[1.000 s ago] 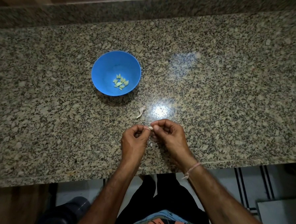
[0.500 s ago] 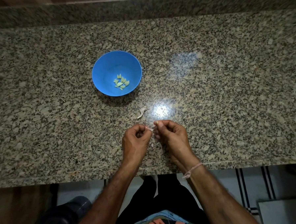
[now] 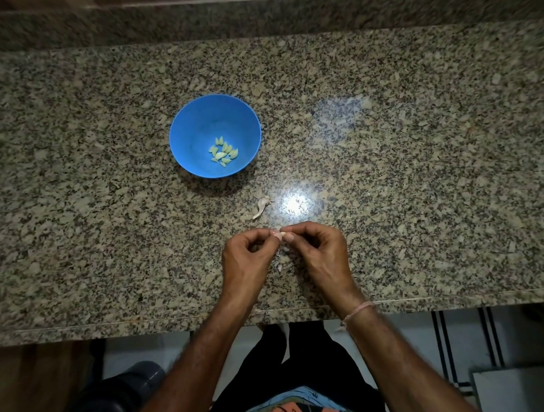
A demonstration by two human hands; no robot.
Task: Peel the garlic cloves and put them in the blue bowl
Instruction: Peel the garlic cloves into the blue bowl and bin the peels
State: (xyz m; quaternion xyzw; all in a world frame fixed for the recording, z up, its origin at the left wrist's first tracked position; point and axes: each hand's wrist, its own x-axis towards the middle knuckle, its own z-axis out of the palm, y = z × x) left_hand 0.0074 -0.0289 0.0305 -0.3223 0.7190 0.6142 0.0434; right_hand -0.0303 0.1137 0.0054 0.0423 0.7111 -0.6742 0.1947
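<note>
— What has moved since a second ago?

— Very little. The left hand (image 3: 243,261) and the right hand (image 3: 319,253) stay where they were, just inside the near edge of the speckled granite countertop (image 3: 420,166), around its middle, with knuckles up and fingertips meeting. Their pinch has shifted only a shade.

— What do they hold?

— One small pale garlic clove (image 3: 281,235), held between them. The left hand's thumb and forefinger pinch one end and the right hand's thumb and forefinger pinch the other. The remaining fingers of both hands are curled in toward the palms. The clove is too small to tell whether skin still covers it.

— And the bowl?

— The round blue plastic bowl (image 3: 197,124) stands as before, well apart from the hands. It sits about midway between the near and back edges, left of the hands. At its bottom lies a cluster of peeled yellowish-green cloves (image 3: 224,152).

— Anything else on the surface?

— Between the bowl and the hands lies a curled whitish piece of garlic skin (image 3: 261,206), just beside a bright patch of reflected light (image 3: 294,203). Below the gap between the two hands lie small pale scraps of skin (image 3: 280,266). On the right wrist, which crosses the near edge, is a thin pink thread bracelet (image 3: 359,310).
</note>
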